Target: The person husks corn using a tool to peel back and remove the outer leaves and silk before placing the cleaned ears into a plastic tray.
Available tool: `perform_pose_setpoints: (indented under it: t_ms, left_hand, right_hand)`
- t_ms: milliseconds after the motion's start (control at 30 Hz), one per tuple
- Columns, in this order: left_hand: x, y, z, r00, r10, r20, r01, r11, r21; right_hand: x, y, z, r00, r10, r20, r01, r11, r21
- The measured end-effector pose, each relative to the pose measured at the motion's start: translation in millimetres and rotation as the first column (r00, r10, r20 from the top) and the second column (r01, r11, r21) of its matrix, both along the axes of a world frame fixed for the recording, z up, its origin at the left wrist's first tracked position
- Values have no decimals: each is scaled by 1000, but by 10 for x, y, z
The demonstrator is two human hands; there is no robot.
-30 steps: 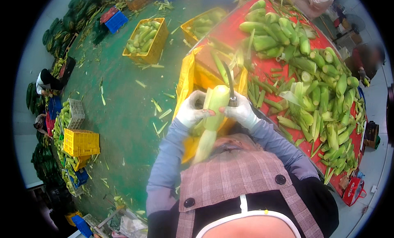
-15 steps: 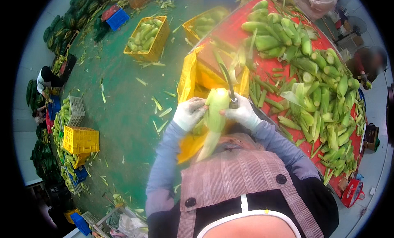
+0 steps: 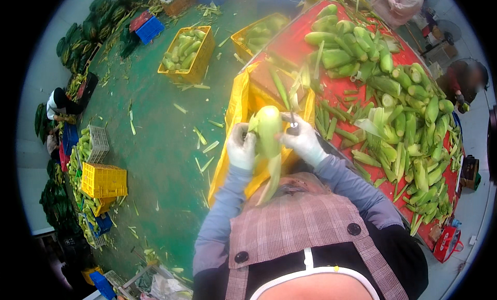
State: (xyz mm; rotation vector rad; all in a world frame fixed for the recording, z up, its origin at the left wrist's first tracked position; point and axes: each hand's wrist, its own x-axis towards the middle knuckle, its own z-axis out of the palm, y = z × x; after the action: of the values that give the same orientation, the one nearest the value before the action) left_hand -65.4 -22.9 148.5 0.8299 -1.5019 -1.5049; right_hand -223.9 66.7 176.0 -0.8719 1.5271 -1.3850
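Observation:
Between my gloved hands is a pale green ear of corn point(image 3: 268, 132), its rounded end up and its narrow tail hanging toward my apron. My left hand point(image 3: 241, 146), in a white glove, is closed at the ear's left side, with fingers bent against a husk edge. My right hand point(image 3: 305, 140), also gloved, grips a knife point(image 3: 294, 125) by its handle; the blade is hard to make out. The right thumb reaches the ear's right side. Below the hands gapes a large yellow bag point(image 3: 235, 100).
On the right, a red table point(image 3: 357, 95) bears a heap of green corn ears point(image 3: 409, 121) and cut husk pieces. Yellow crates of corn, one a crate point(image 3: 202, 62), stand on the green floor among scraps. Two co-workers are at the right, others at the far left.
My left hand has turned more upright and moved slightly right along the ear. The ear has tilted, its top moving a little up and left. The knife blade no longer shows as plainly.

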Motion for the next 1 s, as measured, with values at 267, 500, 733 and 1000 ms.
perform_pose_setpoints:
  t_ms: [267, 500, 733, 1000]
  left_hand:
    - [-183, 46, 260, 998, 56, -15, -57, 998, -39]
    - [-116, 28, 242, 989, -80, 124, 84, 996, -28]
    - [-9, 113, 324, 970, 133, -202, -37, 906, 421]
    - [359, 47, -119, 888, 383, -256, -189, 810, 555]
  right_hand:
    - [21, -23, 19, 963, 87, 255, -83, 996, -25]
    - [-60, -64, -72, 1000, -7, -10, 6, 994, -107]
    - [-300, -80, -43, 954, -210, 214, 224, 974, -41]
    - [-777, -161, -295, 682, -488, 545, 622, 779, -82]
